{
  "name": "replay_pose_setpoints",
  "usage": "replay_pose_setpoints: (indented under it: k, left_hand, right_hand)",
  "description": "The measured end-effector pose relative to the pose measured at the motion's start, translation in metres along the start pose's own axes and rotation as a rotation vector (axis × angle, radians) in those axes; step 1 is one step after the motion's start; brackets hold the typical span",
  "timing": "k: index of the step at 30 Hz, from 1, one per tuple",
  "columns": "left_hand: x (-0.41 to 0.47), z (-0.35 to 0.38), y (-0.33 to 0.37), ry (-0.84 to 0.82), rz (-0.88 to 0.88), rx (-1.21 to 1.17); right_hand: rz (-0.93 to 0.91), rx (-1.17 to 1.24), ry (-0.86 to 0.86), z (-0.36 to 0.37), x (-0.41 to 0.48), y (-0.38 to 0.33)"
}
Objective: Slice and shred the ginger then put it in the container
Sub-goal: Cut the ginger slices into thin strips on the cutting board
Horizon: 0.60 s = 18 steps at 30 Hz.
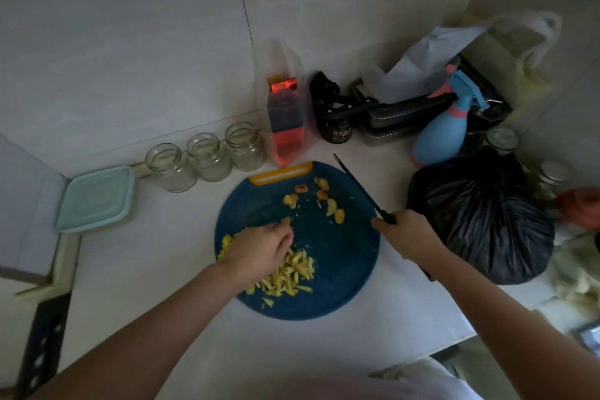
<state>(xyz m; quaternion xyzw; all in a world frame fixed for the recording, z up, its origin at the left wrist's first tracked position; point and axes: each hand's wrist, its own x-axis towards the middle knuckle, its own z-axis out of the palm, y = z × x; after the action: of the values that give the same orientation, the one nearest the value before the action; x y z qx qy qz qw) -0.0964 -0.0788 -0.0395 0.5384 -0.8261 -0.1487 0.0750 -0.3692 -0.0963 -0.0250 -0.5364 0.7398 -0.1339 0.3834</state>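
Since the left hand [259, 247] seems to pinch a ginger slice [285, 221], hold the knife [363, 191] — gripped by the right hand [409, 234] — well aside.

Shredded ginger [293, 271] partly hidden beneath the left hand [259, 248]

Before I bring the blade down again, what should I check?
1. Knife secure in right hand grip: ok.
2. Blade apart from left hand: ok.
3. Ginger slice at the left fingertips actually pinched: cannot tell.
4. Uncut slices left on the cutting board: ok, several at its far side.
5. Shredded pile contained on the board: ok.
6. Container open for filling: not ok, lid on.
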Motion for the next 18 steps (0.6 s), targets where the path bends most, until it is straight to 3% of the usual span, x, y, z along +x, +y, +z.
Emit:
replay_pose_setpoints:
  k: [4,10,18]
  left_hand:
    - [0.025,-0.005,0.012,0.059,-0.064,-0.079]
    - [0.078,0.006,0.026,-0.120,-0.125,-0.144]
    - [0.105,0.019,0.050,-0.148,-0.122,-0.215]
  right_hand:
    - [0.051,0.045,-0.060,0.009,0.006,0.002]
    - [0.110,0.066,-0.080,0.018,0.008,0.000]
    - [0.168,0.039,-0.103,0.021,0.013,-0.001]
